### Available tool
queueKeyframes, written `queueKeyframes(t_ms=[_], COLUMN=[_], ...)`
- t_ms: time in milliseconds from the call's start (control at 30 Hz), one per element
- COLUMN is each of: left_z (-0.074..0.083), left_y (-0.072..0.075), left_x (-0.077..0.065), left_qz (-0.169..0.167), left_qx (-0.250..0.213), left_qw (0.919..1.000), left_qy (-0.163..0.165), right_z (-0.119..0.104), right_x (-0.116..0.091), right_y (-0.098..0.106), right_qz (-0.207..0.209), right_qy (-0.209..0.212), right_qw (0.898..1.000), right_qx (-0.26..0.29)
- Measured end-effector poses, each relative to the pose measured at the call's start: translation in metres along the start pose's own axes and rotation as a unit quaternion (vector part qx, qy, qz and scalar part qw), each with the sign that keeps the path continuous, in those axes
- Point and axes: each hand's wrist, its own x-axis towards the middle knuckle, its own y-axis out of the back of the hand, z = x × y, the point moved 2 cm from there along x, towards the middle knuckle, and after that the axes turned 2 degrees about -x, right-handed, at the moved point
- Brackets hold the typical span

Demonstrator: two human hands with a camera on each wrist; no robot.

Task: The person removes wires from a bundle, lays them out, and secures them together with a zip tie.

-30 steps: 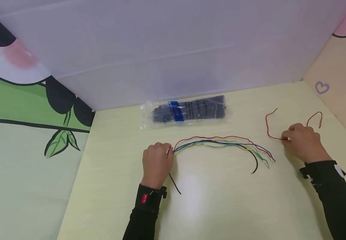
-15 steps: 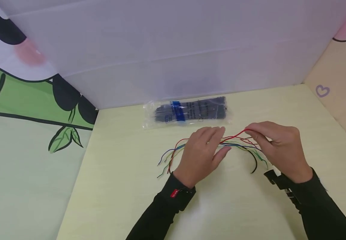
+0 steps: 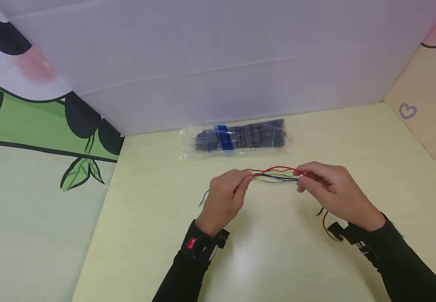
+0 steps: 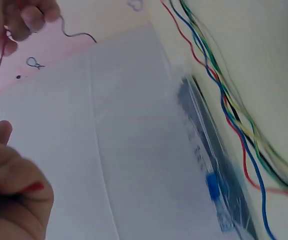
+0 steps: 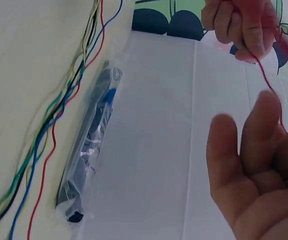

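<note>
Nearest, two dark sleeves reach over the pale desk, a broad stretch of its surface between them and more running to the slanting left edge; the right edge meets a cream panel. Beyond them, the left hand and right hand each pinch a red wire between thumb and fingers, the span bowing slightly between them. A loose brownish-red end hangs below the right hand, near the cuff. Behind the hands in the head view, the multicoloured wires seem almost within their grip — but both wrist views show them lying on the desk, apart from the raised red one. The right wrist view also shows some of the right fingers standing off the wire. Farther back, a clear packet of dark strips lies near the desk's back edge, just before the white wall.
</note>
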Motion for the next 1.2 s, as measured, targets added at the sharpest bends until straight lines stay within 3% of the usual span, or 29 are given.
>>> queueKeyframes(t_ms=[167,300,400,500,567,633,733,833,900,967,1000,1067,1200], left_z=[-0.018,-0.028,-0.034,-0.037,-0.038,-0.036,-0.031,-0.024,-0.018,-0.013,-0.012,-0.013,-0.023], left_y=[0.012,0.017,0.021,0.022,0.021,0.019,0.019,0.021,0.021,0.021,0.021,0.024,0.034], left_x=[-0.001,-0.004,-0.006,-0.008,-0.010,-0.011,-0.012,-0.012,-0.012,-0.013,-0.013,-0.013,-0.014], left_qz=[0.067,0.106,0.120,0.120,0.112,0.099,0.079,0.055,0.044,0.045,0.055,0.086,0.161], left_qx=[0.133,0.202,0.220,0.216,0.205,0.199,0.202,0.206,0.203,0.189,0.182,0.170,0.159], left_qw=[0.9888,0.9737,0.9678,0.9685,0.9721,0.9749,0.9734,0.9670,0.9630,0.9631,0.9643,0.9679,0.9709], left_qy=[0.011,0.013,0.024,0.032,0.023,-0.007,-0.075,-0.140,-0.172,-0.186,-0.184,-0.164,-0.080], right_z=[0.003,0.008,0.012,0.015,0.016,0.016,0.016,0.016,0.015,0.013,0.012,0.007,0.002], right_x=[-0.002,0.000,-0.001,-0.002,-0.004,-0.005,-0.005,-0.002,0.000,0.002,0.002,0.001,-0.007], right_y=[-0.014,-0.025,-0.029,-0.031,-0.033,-0.034,-0.031,-0.016,-0.003,0.003,0.003,-0.004,-0.029], right_qz=[-0.125,-0.147,-0.149,-0.161,-0.174,-0.181,-0.139,-0.023,0.053,0.085,0.080,0.032,-0.108], right_qy=[-0.073,-0.105,-0.102,-0.097,-0.086,-0.080,-0.064,-0.037,-0.015,-0.001,0.006,0.003,-0.067], right_qw=[0.987,0.983,0.984,0.982,0.980,0.979,0.986,0.996,0.994,0.990,0.990,0.991,0.983], right_qx=[0.068,0.040,-0.002,-0.021,-0.039,-0.046,-0.061,-0.078,-0.097,-0.112,-0.119,-0.127,-0.132])
